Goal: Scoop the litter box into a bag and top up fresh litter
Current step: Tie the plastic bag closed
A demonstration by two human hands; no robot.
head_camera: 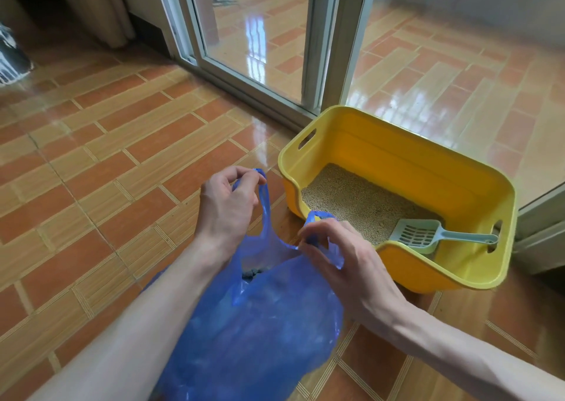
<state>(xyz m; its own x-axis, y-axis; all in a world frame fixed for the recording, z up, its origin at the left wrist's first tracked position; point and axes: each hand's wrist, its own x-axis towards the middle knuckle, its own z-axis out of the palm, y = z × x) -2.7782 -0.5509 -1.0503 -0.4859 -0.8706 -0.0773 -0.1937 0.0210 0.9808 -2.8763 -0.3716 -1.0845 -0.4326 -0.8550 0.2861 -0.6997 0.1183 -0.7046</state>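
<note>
Scooping apparently complete: left hand (227, 205) and right hand (339, 255) each pinch a handle of the blue bag (260, 324), dark clumps inside, beside the yellow litter box (406, 156) where the scoop (422, 232) rests; fresh-litter top-up apparently remains.

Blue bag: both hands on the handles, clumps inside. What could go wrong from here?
1. The blue bag is thin and held only by pinches: left hand and right hand each grip one handle loop. A slip could spill the dark clumps onto the tiled floor.
2. The scoop lies in the yellow litter box, where poured fresh litter could bury it.
</note>
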